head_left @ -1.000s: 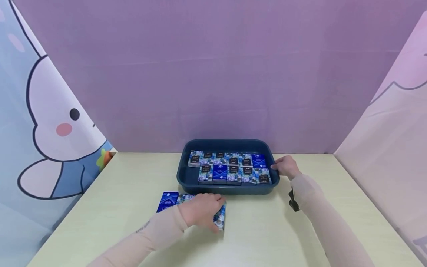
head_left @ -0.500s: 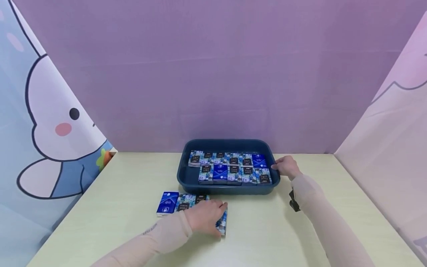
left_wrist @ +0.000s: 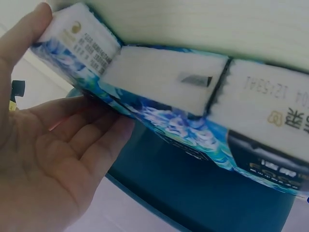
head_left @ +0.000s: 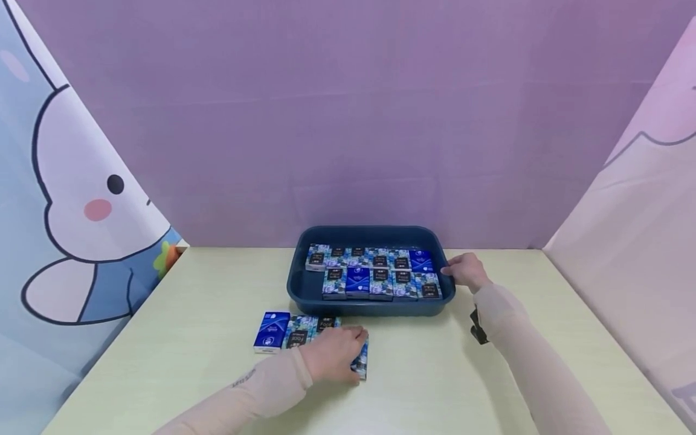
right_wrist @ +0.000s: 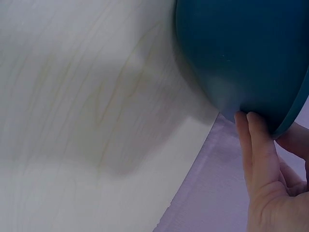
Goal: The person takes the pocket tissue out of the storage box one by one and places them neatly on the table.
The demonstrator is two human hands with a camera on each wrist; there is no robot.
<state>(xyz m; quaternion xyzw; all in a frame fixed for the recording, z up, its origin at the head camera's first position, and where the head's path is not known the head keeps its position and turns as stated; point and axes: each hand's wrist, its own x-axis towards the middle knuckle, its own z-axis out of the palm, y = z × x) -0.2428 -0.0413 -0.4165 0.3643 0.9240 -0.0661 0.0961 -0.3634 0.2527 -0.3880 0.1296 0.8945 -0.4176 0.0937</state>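
Some room lies between the left hand (head_left: 333,355), gripping a flowery pack (head_left: 361,362), and right hand (head_left: 467,270), pinching the tray's edge (head_left: 449,289). The surface (head_left: 435,374) meets purple cloth (head_left: 370,121).

Head view bright, wrist views dimmer; table (head_left: 418,374) softly shadowed.

Left hand (head_left: 333,355) shifted slightly nearer person; more of floral packets (head_left: 299,334) now uncovered.
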